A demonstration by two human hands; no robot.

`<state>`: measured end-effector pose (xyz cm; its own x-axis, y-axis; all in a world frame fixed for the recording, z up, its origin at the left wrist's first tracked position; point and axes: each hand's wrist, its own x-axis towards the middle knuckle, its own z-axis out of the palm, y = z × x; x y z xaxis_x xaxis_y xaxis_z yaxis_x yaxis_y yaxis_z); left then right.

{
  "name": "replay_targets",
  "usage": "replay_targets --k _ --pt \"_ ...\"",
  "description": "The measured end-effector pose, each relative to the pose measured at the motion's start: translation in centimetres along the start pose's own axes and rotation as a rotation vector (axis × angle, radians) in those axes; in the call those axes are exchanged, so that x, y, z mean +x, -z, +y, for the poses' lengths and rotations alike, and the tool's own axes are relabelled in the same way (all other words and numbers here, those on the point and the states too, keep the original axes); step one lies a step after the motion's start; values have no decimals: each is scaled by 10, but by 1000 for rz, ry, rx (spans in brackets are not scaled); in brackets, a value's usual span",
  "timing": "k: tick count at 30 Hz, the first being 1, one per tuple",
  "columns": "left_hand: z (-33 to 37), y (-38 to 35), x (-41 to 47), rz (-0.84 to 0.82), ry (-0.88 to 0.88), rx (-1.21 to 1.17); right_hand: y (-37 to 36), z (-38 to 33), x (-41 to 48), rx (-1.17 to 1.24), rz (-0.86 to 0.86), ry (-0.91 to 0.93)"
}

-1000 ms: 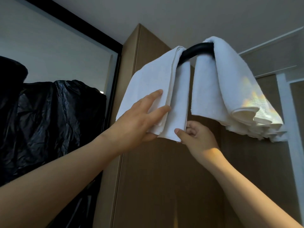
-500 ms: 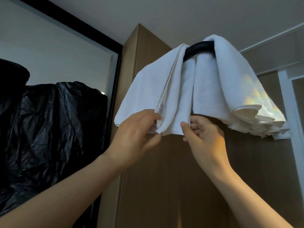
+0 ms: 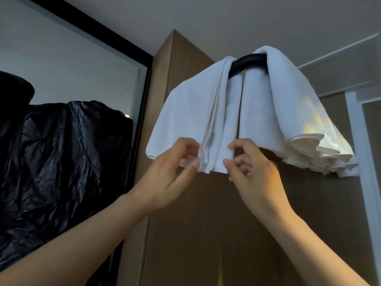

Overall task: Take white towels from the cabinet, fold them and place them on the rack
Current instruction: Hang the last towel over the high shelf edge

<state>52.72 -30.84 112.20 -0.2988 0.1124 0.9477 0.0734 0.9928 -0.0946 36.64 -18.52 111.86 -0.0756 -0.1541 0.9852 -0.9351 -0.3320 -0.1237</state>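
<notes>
So the backdrop here is a tall brown wooden cabinet (image 3: pixel 206 223) running up to a plain pale ceiling (image 3: pixel 226 17), seen from pretty low down looking up. The left side of the frame is mostly crinkly black plastic sheeting (image 3: pixel 61 162), with a pale wall and a dark black frame (image 3: pixel 99 27) slanting across the upper left. A white door-type frame (image 3: pixel 356 141) stands at the far right edge. Up in the upper middle there's the rack (image 3: pixel 247 62), a curved black bar, and only a short bare bit of it shows between the towels. The white towel (image 3: pixel 191 112) is draped over the left end of that bar and hangs down folded, with its layered edges and a hem line running down the middle of it. Just to its right, touching or nearly so, the other towels (image 3: pixel 288 104) hang over the same bar in a thicker bundle, lots of layered edges fanning out at the bottom right, with a little patch of rainbow light (image 3: pixel 315 120) on them. Both arms come up from the bottom corners. The left hand (image 3: pixel 171 174) is at the bottom hem of the white towel, fingers curled, pinching the cloth between thumb and fingertips. The right hand (image 3: pixel 255 176) is at the towel's lower right corner with fingers curled too and the thumb tip right against the edge, but it's a bit blurry and honestly I can't tell if it's really gripping the cloth or just touching it.
</notes>
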Motion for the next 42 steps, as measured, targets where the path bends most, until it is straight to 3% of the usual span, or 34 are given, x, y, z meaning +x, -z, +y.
replay_targets --k 6,9,18,30,36,42 --pt "1 0 19 124 343 -309 -1 -4 7 12 -38 -83" --pt "6 3 32 83 403 -224 0 -6 11 54 -57 -129" --pt "9 11 34 57 278 -127 -3 -12 19 64 -131 -232" --pt "27 6 32 13 -14 269 -4 -14 22 -123 -132 -121" --pt "9 -4 19 -130 -4 120 5 -1 17 36 -146 -121" --pt "1 -11 13 2 -16 109 2 1 9 104 -91 -124"
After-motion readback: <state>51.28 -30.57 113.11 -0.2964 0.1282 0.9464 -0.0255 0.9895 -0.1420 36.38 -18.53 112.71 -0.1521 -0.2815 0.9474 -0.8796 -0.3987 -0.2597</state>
